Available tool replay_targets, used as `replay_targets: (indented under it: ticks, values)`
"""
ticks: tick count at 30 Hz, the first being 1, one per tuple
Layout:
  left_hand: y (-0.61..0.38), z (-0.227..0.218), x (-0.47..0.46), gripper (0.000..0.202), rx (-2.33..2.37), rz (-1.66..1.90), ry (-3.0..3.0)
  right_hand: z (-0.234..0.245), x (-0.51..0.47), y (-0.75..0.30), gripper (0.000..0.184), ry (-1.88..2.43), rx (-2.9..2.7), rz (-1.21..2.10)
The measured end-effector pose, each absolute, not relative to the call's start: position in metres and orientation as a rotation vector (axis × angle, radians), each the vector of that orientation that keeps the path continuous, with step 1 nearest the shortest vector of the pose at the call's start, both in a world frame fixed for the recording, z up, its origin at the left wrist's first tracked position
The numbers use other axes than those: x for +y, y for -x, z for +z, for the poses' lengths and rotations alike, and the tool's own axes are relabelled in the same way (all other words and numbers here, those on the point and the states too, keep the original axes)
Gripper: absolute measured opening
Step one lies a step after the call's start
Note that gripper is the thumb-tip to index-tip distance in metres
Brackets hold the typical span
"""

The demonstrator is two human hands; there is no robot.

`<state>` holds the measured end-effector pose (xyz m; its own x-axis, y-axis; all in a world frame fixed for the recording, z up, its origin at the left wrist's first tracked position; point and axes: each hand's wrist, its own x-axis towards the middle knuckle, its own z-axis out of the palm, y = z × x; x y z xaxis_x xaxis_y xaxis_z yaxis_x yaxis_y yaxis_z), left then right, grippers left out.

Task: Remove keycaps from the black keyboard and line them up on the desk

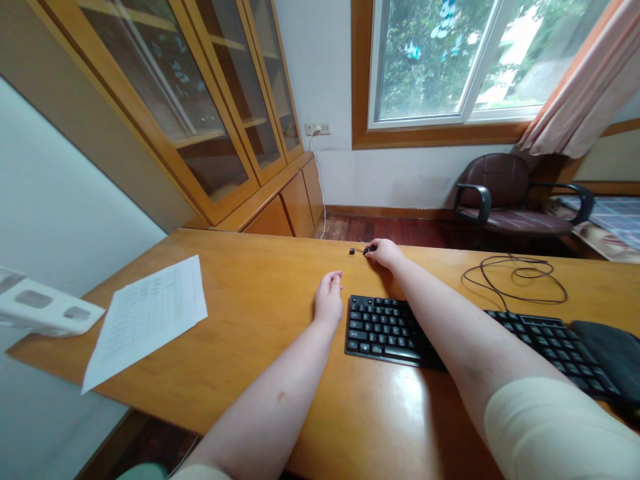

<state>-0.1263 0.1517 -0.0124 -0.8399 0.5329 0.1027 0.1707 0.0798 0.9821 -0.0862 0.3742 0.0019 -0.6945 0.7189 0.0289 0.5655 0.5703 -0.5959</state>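
My right hand [384, 253] reaches across the black keyboard [385, 328] to the far edge of the wooden desk [250, 307]. Its fingers are pinched on a small black object [369, 250]. A second small black piece [351, 251] lies loose just left of it. My left hand [329, 298] rests on the desk beside the keyboard's left end, fingers curled loosely together, holding nothing.
A printed sheet of paper [150, 313] lies at the desk's left. A white device [40, 308] overhangs the left edge. A coiled black cable [515, 277] and a dark pad [610, 353] sit right. An armchair [505, 193] stands by the window.
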Motion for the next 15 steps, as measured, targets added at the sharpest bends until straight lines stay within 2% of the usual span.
replay_targets:
  ticks: [15]
  values:
    - [0.1279, -0.0159, 0.1527, 0.026, 2.077, 1.826, -0.726, 0.0022, 0.3745, 0.0838, 0.037, 1.058, -2.484, 0.811]
